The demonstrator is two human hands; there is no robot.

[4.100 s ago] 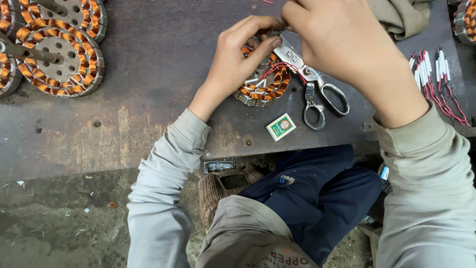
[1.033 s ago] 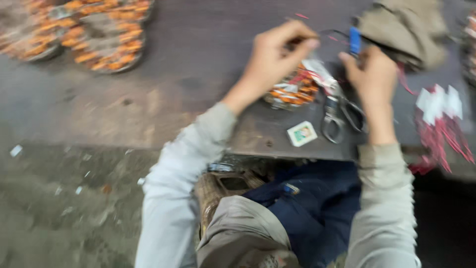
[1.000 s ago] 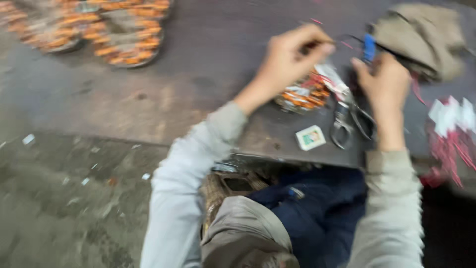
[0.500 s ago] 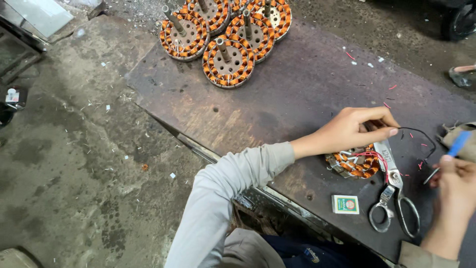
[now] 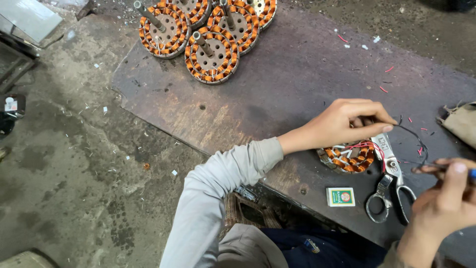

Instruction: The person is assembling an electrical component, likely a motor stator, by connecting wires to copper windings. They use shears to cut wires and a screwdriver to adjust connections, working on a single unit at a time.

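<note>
My left hand (image 5: 347, 123) rests on top of a small copper-wound stator (image 5: 347, 158) on the dark metal table (image 5: 277, 94), its fingertips pinching a thin black wire (image 5: 414, 136). That wire curves right toward my right hand (image 5: 444, 203), whose fingers are closed on a thin blue-tipped tool at the frame's right edge. Red leads run from the stator. Steel scissors (image 5: 389, 183) lie just right of the stator, between my hands.
Several larger copper-wound stators (image 5: 210, 49) with upright shafts are grouped at the table's far left corner. A small green-and-white matchbox (image 5: 340, 196) lies near the front edge. A tan cloth (image 5: 458, 124) sits at the right. The concrete floor (image 5: 59, 173) is littered with scraps.
The view has swung left and steadied, bringing the stator group and floor into sight. My right hand has drawn away to the right, stretching the black wire; the left stays on the stator.
</note>
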